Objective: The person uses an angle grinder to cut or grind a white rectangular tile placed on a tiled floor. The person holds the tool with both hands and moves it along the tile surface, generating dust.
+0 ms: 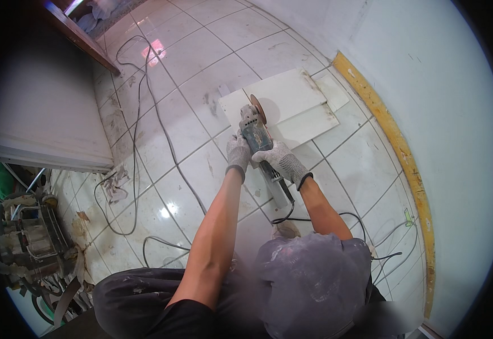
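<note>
I hold a grey and dark green angle grinder (256, 137) with both hands, in grey knit gloves. My left hand (238, 151) is closed on the tool's left side, near its head. My right hand (280, 161) grips the body farther back. The reddish-brown disc (259, 110) sits at the front, over white boards (289, 99) lying stacked and overlapping on the tiles; whether it touches them I cannot tell. A black power cord (290, 214) runs from the grinder's rear across the floor.
Loose cables (167, 135) loop over the white tiled floor (190, 169). A worn yellow plank (396, 150) runs along the right wall (450, 85). A white panel (48, 124) and wooden edge (88, 42) stand left; cluttered equipment (40, 237) and a crumpled rag (116, 186) lie at lower left.
</note>
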Demonstrator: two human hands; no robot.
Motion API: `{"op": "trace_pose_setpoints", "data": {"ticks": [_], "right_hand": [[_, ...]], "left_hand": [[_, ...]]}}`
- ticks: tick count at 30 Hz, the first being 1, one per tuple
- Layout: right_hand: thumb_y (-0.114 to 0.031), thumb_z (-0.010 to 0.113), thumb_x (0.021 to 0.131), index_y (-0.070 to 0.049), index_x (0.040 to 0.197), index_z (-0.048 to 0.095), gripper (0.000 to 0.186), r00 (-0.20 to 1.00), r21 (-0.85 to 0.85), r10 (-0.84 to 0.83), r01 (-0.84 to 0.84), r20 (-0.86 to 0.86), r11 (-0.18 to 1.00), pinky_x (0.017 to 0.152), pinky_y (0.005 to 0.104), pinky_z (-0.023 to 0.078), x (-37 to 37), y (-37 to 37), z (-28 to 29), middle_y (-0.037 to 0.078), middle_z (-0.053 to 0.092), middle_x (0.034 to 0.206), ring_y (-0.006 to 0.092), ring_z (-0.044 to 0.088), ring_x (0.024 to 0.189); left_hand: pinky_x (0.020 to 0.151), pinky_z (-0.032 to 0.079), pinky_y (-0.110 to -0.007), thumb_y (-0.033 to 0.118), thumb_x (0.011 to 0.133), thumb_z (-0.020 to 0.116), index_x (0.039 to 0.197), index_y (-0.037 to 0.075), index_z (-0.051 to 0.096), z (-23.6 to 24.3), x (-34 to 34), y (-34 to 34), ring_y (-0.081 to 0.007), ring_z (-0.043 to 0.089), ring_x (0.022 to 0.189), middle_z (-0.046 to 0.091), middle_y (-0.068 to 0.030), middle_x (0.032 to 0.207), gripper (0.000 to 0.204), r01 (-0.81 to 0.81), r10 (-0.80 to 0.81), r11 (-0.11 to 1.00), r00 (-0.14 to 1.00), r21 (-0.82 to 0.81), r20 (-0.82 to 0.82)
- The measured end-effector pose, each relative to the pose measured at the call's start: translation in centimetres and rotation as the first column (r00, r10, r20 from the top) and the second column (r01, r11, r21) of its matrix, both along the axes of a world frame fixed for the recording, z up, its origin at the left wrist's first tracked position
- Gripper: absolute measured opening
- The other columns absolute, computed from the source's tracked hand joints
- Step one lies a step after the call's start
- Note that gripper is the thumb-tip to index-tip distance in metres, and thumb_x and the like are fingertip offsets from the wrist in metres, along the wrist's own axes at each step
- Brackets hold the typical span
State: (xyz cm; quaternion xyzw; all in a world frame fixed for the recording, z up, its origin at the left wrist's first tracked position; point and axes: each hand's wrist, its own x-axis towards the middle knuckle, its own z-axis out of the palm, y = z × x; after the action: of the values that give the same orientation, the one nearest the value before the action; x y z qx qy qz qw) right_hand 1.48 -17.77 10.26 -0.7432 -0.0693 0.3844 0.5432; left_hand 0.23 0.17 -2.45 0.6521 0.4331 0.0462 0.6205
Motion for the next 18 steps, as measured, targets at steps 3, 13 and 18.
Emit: {"op": "trace_pose_setpoints", "data": {"ticks": [3,13,18], "right_hand": [[-0.042,0.084,0.078,-0.004,0.099,0.076,0.044,1.0,-0.003,-0.011,0.011,0.007,1.0,0.067,0.0341,0.056,-0.1,0.1,0.0,0.005,0.072,0.081,0.0167,0.068,0.071],[-0.043,0.084,0.079,-0.004,0.099,0.078,0.044,1.0,0.009,-0.001,0.001,0.004,1.0,0.068,0.0343,0.057,0.0,0.0,-0.4,0.006,0.074,0.084,0.0165,0.069,0.072],[-0.043,0.084,0.079,-0.004,0.099,0.078,0.044,1.0,0.009,-0.012,0.012,0.001,1.0,0.068,0.0341,0.057,0.0,-0.2,-0.7,0.006,0.074,0.083,0.0162,0.07,0.072]], "left_hand": [[0.083,0.061,-0.047,0.053,0.116,0.054,0.116,-0.006,0.072,0.4,-0.1,0.0,-0.0349,0.08,0.092,0.079,-0.0236,0.101,0.062,0.006,-0.006,1.0,1.0,0.019,-0.024],[0.081,0.06,-0.046,0.052,0.117,0.053,0.114,-0.007,0.073,1.4,-0.1,-0.3,-0.033,0.079,0.09,0.079,-0.0225,0.098,0.062,0.015,-0.014,0.999,0.999,0.038,-0.041],[0.081,0.06,-0.046,0.052,0.117,0.053,0.115,-0.007,0.072,1.4,-0.1,-0.6,-0.0331,0.079,0.09,0.079,-0.0224,0.098,0.062,-0.003,0.004,1.0,0.999,0.024,-0.04]]}}
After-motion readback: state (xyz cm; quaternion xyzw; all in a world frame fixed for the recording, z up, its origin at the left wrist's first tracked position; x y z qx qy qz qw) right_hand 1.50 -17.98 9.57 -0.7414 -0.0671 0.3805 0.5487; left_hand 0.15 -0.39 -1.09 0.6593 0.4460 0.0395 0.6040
